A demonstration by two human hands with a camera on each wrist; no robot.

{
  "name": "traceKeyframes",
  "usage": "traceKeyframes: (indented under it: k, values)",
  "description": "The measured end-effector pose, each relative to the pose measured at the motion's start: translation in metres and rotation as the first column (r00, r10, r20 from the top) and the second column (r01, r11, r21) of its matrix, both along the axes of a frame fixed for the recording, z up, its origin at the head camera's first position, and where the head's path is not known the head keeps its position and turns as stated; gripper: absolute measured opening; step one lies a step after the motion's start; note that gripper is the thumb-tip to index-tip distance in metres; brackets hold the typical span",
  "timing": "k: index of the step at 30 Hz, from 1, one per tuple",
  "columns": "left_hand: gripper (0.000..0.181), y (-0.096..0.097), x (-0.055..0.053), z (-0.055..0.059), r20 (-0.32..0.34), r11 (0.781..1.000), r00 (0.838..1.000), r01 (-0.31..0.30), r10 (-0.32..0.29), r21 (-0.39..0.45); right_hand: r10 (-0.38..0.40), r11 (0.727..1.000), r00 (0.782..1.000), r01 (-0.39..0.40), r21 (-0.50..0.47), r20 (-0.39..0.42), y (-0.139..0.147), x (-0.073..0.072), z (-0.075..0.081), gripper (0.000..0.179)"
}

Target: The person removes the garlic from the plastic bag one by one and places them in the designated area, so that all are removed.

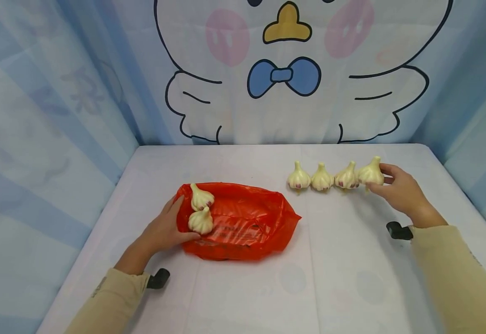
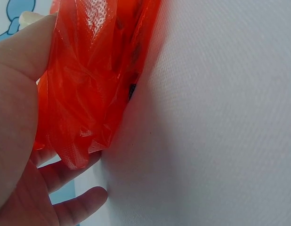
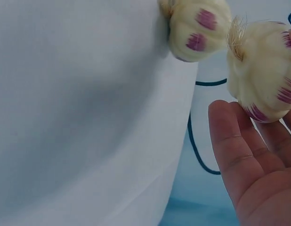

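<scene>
My left hand (image 1: pixel 165 230) grips the left end of a red plastic bag (image 1: pixel 247 204), thumb toward the near side and fingers on the far side. Two garlic bulbs (image 1: pixel 201 221) lie on the bag close to that hand. In the left wrist view the crinkled red bag (image 2: pixel 84 84) sits between thumb and fingers. At the back right, my right hand (image 1: pixel 402 191) holds a garlic bulb (image 1: pixel 370 172) between thumb and fingertips. This bulb (image 3: pixel 263 70), with roots and purple streaks, is clear of the table in the right wrist view, beside another garlic bulb (image 3: pixel 199 28).
Left of the held bulb, three garlic bulbs (image 1: pixel 322 178) stand in a row, stems up, near the back edge of the white table (image 1: pixel 259 297). Behind it hangs a curtain (image 1: pixel 282 111) with a cartoon figure; blue curtains (image 1: pixel 38 162) close in both sides.
</scene>
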State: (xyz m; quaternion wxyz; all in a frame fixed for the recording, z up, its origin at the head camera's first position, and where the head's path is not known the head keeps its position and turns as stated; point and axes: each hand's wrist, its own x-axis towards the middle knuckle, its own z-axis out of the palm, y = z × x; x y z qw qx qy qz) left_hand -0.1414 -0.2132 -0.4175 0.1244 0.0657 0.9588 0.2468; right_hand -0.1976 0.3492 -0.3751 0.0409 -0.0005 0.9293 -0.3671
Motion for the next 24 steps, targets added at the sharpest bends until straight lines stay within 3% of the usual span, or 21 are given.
traceKeyframes:
  k: [24]
  values:
    - [0.120, 0.000, 0.001, 0.001, 0.027, 1.000, 0.999, -0.028, 0.028, -0.007, -0.084, 0.996, 0.990, 0.083, 0.016, 0.116, 0.020, -0.017, -0.014, 0.097]
